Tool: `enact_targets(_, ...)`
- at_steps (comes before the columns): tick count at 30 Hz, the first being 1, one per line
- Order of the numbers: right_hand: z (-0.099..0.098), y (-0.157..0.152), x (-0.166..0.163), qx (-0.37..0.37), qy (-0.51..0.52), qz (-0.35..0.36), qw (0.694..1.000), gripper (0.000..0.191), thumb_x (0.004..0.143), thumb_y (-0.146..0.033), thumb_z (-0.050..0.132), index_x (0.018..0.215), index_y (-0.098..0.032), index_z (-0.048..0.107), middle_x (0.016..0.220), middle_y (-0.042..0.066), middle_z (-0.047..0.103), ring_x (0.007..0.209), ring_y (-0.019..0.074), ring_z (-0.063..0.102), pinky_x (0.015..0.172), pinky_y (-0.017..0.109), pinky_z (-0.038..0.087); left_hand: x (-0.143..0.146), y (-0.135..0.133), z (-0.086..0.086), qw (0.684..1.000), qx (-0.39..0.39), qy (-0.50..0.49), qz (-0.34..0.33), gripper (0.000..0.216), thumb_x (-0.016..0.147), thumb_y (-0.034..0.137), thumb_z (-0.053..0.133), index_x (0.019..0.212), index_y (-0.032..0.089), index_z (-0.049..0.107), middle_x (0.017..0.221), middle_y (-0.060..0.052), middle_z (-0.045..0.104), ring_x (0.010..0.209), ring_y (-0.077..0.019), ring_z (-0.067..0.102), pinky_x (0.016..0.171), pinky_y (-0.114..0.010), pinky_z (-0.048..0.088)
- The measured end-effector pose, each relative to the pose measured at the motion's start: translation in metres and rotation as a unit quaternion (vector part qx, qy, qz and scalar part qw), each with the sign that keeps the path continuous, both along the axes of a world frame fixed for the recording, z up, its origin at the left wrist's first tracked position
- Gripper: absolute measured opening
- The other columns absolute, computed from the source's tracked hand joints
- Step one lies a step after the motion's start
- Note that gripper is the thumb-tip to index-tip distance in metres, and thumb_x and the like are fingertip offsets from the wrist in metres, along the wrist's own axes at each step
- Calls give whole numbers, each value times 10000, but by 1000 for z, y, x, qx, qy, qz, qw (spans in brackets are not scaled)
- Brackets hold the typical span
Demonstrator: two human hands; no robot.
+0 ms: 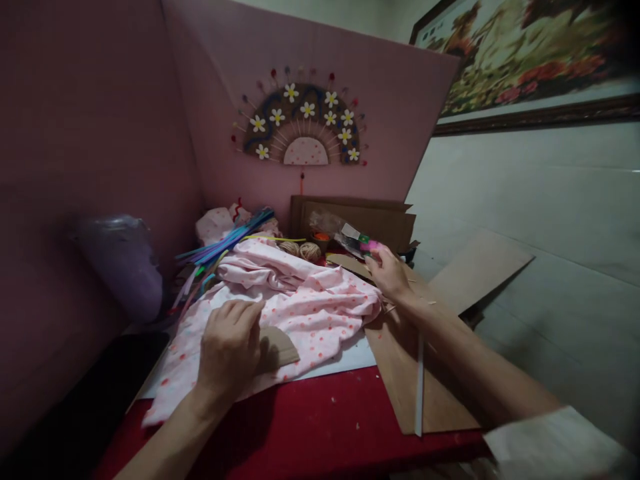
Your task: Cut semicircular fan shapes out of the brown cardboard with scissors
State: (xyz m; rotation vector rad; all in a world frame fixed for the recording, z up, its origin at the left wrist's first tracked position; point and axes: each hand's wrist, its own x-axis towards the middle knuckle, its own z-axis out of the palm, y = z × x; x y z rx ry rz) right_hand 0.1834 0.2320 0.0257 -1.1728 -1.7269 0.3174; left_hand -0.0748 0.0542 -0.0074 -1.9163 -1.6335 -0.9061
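My left hand is closed, fingers curled, at the left side of a small rounded cardboard piece. Part of that piece is hidden beneath the hand. Under both lies pink fabric with red dots, bunched up towards the back. Farther back on the right, my right hand has its fingers closed around the near end of a pink-and-green object, whose exact kind I cannot make out. Clear plastic wrapping with a white label lies right beside it.
Pipe cleaners and twine balls lie behind the fabric. Cardboard sheets lean at the back; another cardboard sheet and a white strip lie under my right forearm. A flower-decorated fan shape hangs on the pink panel.
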Motion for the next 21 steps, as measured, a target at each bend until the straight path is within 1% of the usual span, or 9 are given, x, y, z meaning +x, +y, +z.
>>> enact_targets(2,-1,-32,-7,10,-33,38,999,137,837,-201,550,930,-153,638,998,97,637,984,231,536,879,383,399,-2,-2,1,1000,1,-16,-6,232,868,112,429,989,148,624,888,-101,666,849,-241,564,758,-383,445)
enact_targets(3,-1,-50,-11,11,-64,79,995,137,849,-219,558,935,-170,652,988,82,646,974,225,546,871,373,404,-1,-3,1,1000,-14,-13,-24,216,871,119,435,950,157,632,855,-92,662,818,-232,565,741,-371,449)
enact_targets(5,0,-85,-15,53,-184,171,966,140,892,-249,544,893,-186,669,947,68,658,956,224,549,863,379,395,2,-4,0,996,-63,10,-65,185,866,132,462,881,168,642,830,-86,653,790,-221,565,727,-360,455)
enact_targets(7,3,-112,-13,76,-252,187,946,151,912,-248,536,878,-204,676,900,54,669,931,218,554,854,380,385,8,-5,-1,991,-109,39,-67,133,835,170,535,898,169,652,930,-111,658,888,-257,566,775,-401,453)
enact_targets(8,4,-121,-10,87,-259,176,946,156,918,-248,529,883,-203,674,895,58,669,928,219,554,850,383,383,10,-5,-2,989,-127,53,-52,146,811,203,581,933,169,653,1012,-130,653,969,-292,552,809,-437,444)
enact_targets(10,6,-129,0,96,-253,153,951,165,926,-250,511,891,-196,663,887,66,662,909,221,556,829,379,391,13,-5,-4,984,-161,71,-28,249,765,261,652,999,177,647,1138,-149,627,1084,-341,509,848,-486,420)
enact_targets(12,6,-130,10,90,-242,149,955,170,928,-250,501,870,-192,651,868,67,654,879,221,559,797,371,401,13,-5,-6,975,-206,76,-27,275,756,279,667,1018,198,645,1161,-131,626,1088,-335,513,843,-480,420)
enact_targets(17,4,-127,19,65,-238,197,949,133,915,-206,507,884,-215,635,843,49,653,861,217,574,757,362,428,10,-6,-6,959,-277,48,-25,317,737,309,688,1042,238,642,1175,-98,622,1069,-318,523,837,-470,412)
enact_targets(21,4,-132,27,93,-242,235,937,132,889,-164,510,888,-224,628,807,42,664,787,195,612,679,319,485,8,-7,-3,949,-310,29,-38,432,699,318,723,1109,245,608,1191,-90,608,1089,-315,503,858,-468,395)
